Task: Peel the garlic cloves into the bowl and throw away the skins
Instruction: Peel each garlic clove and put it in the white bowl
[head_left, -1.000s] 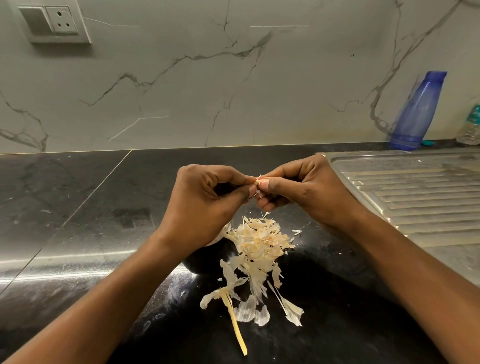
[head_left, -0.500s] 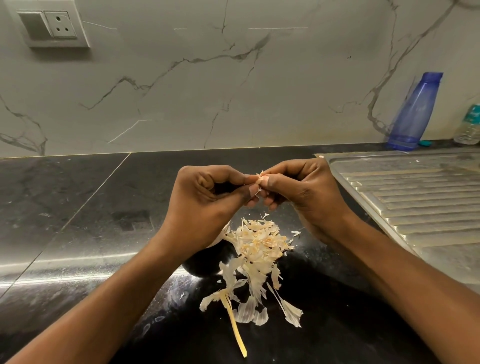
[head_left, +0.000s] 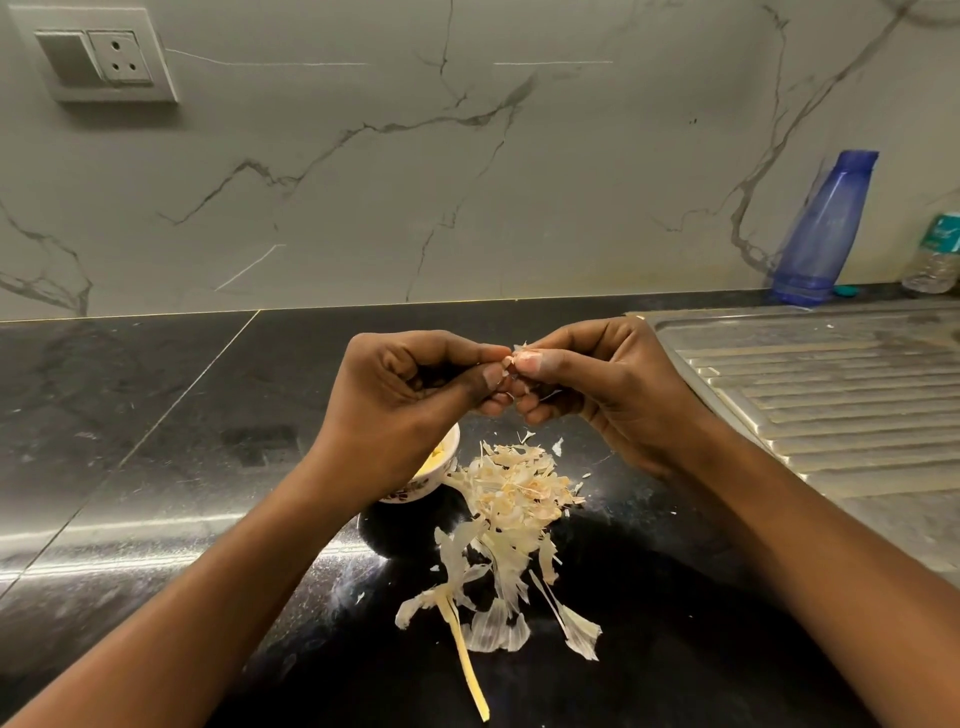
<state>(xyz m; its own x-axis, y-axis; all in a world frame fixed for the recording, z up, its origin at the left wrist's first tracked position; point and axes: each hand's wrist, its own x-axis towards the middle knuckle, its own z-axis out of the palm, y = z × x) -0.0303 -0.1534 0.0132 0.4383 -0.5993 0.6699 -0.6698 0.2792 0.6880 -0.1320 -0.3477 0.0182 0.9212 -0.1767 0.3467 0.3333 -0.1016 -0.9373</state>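
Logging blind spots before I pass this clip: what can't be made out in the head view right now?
All in the head view:
- Garlic clove: fingertips of the left hand and right hand cover most of it; remaining skin unclear.
- Bowl: the left hand hides most of it; clove count unknown.
- Clear bottle: cut off by the right edge.
- Drainboard: runs off the right edge.

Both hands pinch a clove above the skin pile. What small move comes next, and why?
Most likely the right hand pulls the loose flake of skin away while the left hand holds the clove. Papery skin shows at the pinch, so it seems not ready for the bowl; the flake can drop onto the skin pile below.
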